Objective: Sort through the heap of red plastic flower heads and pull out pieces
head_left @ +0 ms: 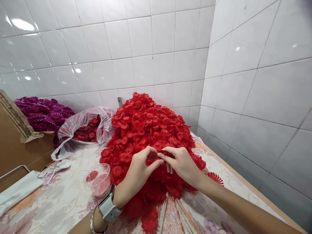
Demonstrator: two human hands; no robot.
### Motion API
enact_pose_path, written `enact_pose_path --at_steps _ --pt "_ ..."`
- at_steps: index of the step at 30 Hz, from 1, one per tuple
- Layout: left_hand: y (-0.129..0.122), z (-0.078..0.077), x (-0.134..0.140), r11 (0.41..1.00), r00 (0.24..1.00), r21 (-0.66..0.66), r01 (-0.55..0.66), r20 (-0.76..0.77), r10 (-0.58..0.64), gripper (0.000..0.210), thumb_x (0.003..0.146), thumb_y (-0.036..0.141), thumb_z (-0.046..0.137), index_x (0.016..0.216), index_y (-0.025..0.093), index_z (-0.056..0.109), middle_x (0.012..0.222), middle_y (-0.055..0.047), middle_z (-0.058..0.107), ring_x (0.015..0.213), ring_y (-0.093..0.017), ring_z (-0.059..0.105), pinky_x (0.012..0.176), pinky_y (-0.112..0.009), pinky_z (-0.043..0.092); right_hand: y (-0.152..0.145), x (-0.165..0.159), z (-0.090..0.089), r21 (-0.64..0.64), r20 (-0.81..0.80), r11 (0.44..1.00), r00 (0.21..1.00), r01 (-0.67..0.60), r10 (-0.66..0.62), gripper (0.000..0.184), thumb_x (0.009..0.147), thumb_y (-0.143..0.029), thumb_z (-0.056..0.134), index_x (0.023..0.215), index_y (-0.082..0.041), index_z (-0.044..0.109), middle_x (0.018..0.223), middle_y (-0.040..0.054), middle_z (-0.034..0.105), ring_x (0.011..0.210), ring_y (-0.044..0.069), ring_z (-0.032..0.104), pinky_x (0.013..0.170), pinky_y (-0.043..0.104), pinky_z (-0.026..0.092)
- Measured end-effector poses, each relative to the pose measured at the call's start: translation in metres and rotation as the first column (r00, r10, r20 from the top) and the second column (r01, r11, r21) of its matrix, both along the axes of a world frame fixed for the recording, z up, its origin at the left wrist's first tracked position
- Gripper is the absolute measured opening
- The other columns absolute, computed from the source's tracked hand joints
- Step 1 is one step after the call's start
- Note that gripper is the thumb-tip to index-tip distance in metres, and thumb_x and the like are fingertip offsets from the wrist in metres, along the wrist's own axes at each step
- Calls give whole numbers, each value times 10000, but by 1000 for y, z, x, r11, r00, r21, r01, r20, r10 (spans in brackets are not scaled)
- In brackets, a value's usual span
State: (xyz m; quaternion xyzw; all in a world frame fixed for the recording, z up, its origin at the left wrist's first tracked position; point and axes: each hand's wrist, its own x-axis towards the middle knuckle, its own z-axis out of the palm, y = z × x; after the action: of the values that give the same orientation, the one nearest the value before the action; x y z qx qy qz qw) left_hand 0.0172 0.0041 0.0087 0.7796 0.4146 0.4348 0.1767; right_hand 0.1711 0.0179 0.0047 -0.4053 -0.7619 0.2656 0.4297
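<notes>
The left hand (140,167) and right hand (184,164) curl half-open, fingertips meeting over the red flowers (146,123) heaped on the cloth (70,185); from here I can't tell whether they pinch one.

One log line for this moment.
left hand, right hand: fingertips close together | held item: unclear | at: red flower pile | left of pile: clear tub, plastic bag
</notes>
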Motion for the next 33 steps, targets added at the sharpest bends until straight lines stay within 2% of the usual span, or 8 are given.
enact_pose_path --at_steps 3,6,8,10,18,22,27,33 --pt "2 -1 -2 998 999 55 -22 -38 24 55 762 213 585 803 185 560 783 5 662 705 -126 625 655 -228 500 0 0 1 -2 34 1000 999 -13 13 271 854 -374 445 875 -181 635 489 -26 569 465 138 558 499 238 430" --pt "7 -3 -6 979 989 187 -79 -112 101 29 784 186 550 803 178 570 781 -6 665 682 -123 617 639 -227 492 -2 -1 1 24 59 999 998 -28 27 387 871 -404 401 1146 -180 555 942 66 682 873 206 630 750 319 482" --pt "10 -5 -8 953 973 283 -106 -167 158 47 781 161 541 819 171 568 793 -16 667 686 -126 620 639 -228 492 -4 -2 1 59 104 998 994 -34 27 456 865 -387 410 1256 -159 465 1216 108 560 1117 235 515 917 383 413" --pt "11 -7 -9 918 952 380 -110 -225 207 69 774 155 541 838 165 562 801 -29 668 697 -135 626 642 -236 496 -5 -3 -1 79 173 996 985 -42 28 493 863 -324 405 1311 -118 392 1306 135 469 1197 241 438 977 402 365" --pt "7 -10 -7 693 821 720 -50 -365 439 178 833 138 386 716 165 517 660 -45 618 589 -155 589 512 -245 456 -12 -1 1 143 317 986 947 -90 41 531 870 -252 347 1365 -77 271 1293 164 475 1132 259 501 909 423 428" --pt "6 -10 -7 684 771 727 -55 -404 492 231 821 66 352 679 170 501 611 -24 589 551 -139 557 500 -233 421 -10 -4 -5 191 335 978 942 -87 18 530 842 -204 367 1352 -74 303 1264 167 504 1097 264 531 883 424 452" --pt "3 -9 -5 653 722 747 -123 -385 576 255 782 61 384 575 184 470 511 2 526 453 -121 479 446 -242 332 -7 -9 -15 257 322 966 941 18 -103 496 821 -153 324 1307 -70 383 1132 157 607 972 249 609 819 396 498" --pt "0 -6 -2 618 680 778 -112 -393 618 217 744 69 412 579 192 479 502 -4 497 468 -144 447 463 -272 291 -4 -10 -21 532 372 846 905 -27 -205 461 831 -119 297 1272 -97 431 918 121 684 826 215 649 713 332 536"
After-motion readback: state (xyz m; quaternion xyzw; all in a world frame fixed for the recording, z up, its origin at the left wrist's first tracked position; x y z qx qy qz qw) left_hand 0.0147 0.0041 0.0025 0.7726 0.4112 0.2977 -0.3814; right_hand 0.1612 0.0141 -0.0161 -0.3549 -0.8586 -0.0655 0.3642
